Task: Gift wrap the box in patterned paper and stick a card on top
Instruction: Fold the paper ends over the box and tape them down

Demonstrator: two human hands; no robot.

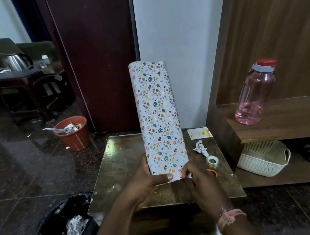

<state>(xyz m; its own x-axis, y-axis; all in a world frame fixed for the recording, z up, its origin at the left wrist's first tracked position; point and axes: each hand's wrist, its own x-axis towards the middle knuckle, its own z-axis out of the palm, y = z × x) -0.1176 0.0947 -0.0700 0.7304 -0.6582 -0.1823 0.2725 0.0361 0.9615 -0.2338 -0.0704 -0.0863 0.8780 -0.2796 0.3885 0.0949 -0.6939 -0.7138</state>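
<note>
A long box point(157, 115) wrapped in white paper with small coloured eggs and hearts stands tilted away from me over a small brown table point(121, 166). My left hand point(148, 180) grips its near end from the left, thumb across the bottom edge. My right hand point(195, 180) pinches the paper at the near right corner. A white card with yellow print point(199, 133) lies flat on the table behind the box to the right. A roll of clear tape point(212, 161) sits near my right hand, with an orange handle point(213, 171) just beside it.
A crumpled paper scrap point(200, 148) lies by the tape. A pink water bottle point(255, 93) stands on a wooden shelf at right, a cream basket point(263, 159) below it. An orange bin point(73, 133) and a black bag with paper scraps point(66, 226) are on the floor at left.
</note>
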